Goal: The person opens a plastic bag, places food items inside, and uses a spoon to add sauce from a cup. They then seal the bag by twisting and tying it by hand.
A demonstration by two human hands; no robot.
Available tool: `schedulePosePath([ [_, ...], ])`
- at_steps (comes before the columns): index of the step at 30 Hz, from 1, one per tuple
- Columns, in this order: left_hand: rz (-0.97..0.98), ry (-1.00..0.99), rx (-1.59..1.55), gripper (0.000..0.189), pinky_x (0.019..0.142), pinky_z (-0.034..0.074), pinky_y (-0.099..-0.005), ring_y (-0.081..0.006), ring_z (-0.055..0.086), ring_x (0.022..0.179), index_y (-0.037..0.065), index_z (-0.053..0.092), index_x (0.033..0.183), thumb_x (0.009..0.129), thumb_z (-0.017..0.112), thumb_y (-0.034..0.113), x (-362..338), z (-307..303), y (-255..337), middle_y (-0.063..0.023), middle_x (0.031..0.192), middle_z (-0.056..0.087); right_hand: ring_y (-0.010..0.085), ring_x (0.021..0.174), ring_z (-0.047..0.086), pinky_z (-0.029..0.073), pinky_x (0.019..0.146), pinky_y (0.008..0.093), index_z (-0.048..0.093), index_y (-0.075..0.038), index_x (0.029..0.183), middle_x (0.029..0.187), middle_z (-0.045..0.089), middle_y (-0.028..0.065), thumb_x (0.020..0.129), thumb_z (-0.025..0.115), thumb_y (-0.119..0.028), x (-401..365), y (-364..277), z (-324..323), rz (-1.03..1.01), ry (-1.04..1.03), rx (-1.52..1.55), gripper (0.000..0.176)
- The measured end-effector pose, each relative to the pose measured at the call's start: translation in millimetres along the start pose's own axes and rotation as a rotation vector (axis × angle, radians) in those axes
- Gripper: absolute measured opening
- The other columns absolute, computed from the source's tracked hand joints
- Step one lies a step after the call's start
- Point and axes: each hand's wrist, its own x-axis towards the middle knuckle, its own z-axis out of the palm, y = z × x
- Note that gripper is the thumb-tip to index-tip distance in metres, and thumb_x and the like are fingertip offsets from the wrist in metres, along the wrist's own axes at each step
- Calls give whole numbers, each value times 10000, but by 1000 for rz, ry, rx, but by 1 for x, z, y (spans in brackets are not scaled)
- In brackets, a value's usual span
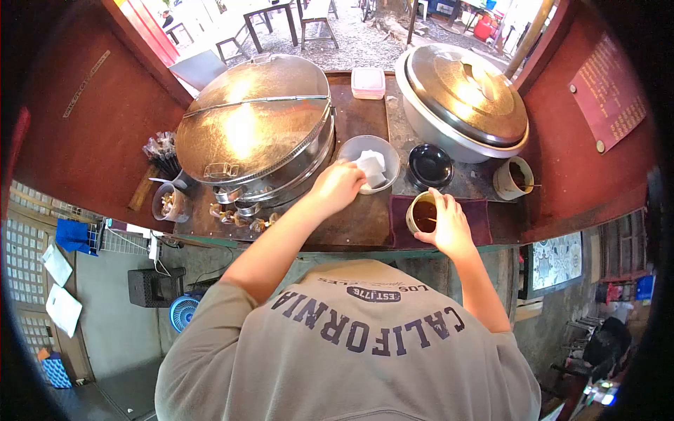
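My left hand (339, 186) reaches over the near left rim of a clear plastic bowl (349, 144), its fingers closed on a folded white napkin (372, 168). On the right, my right hand (451, 223) wraps around a pale cup (414, 226) of dark brown sauce with a thin handle in it. The cup stands on a dark red mat (479, 223) near the counter's front edge. Just behind it are stacked black bowls (431, 167).
A large round steel steamer (260, 126) fills the left, and a lidded metal basin (460, 98) the right. Another sauce cup (509, 181) stands by the right wall. A pink-lidded container (368, 83) sits at the back; at left are a plastic cup (172, 203) and wrapped utensils (163, 153).
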Motion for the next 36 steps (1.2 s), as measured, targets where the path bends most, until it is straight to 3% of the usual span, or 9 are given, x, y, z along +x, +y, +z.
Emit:
schedulePosePath([
  [4,-131,-546,226,141,731,517,-429,-311,670,836,44,721,785,740,698,176,53,5,-6,-158,850,687,418,1268,421,382,1046,460,399,-115,1408,1396,396,261,648,834,-350,-7,-9,-15,-46,57,-26,907],
  [7,-5,-613,482,134,717,532,-435,-318,683,827,70,729,789,711,696,174,68,24,-12,-162,874,695,396,1216,470,399,1018,458,499,-88,1320,1340,457,230,714,789,-317,-6,-16,-22,-126,192,65,709],
  [11,-89,-415,410,111,725,533,-426,-319,677,826,120,735,794,703,685,158,68,21,-15,-138,850,696,355,1094,534,438,933,447,607,-53,1122,1174,547,168,772,718,-202,21,-31,-36,-289,343,164,396],
  [15,-176,-158,174,96,769,509,-398,-288,647,912,111,716,803,729,699,170,59,1,-16,-121,892,660,334,1038,571,462,913,413,657,-54,1014,1046,607,144,760,693,-156,77,-51,-36,-346,258,235,276],
  [19,-254,-17,-49,152,757,496,-393,-285,645,879,67,700,824,755,706,203,49,-1,-18,-127,879,662,330,1020,581,470,904,409,703,-89,961,1029,611,155,747,709,-178,134,-58,10,-351,3,257,232],
  [26,-256,209,-284,218,727,506,-395,-297,655,788,28,636,996,785,620,80,30,4,-18,-145,836,675,305,831,687,527,788,409,745,-85,820,832,701,161,724,750,-201,165,-62,50,-181,31,201,151],
  [30,-169,306,-219,245,754,497,-387,-318,626,891,19,616,968,724,616,29,16,7,-12,-177,929,644,299,821,687,526,773,389,742,-66,843,835,700,165,716,755,-201,176,-60,42,-131,-30,275,185],
  [33,-84,14,-161,228,825,469,-406,-310,609,990,38,633,1006,801,616,136,2,8,-7,-185,1050,636,290,799,685,524,763,383,735,-43,844,822,697,169,719,748,-199,181,-56,33,-128,-77,368,200],
  [36,-3,0,78,318,904,416,-446,-298,595,1061,65,640,1086,895,550,303,-4,13,8,-168,1111,639,284,796,682,522,751,382,725,-26,855,829,697,174,732,728,-194,179,-57,26,-173,-31,457,208],
])
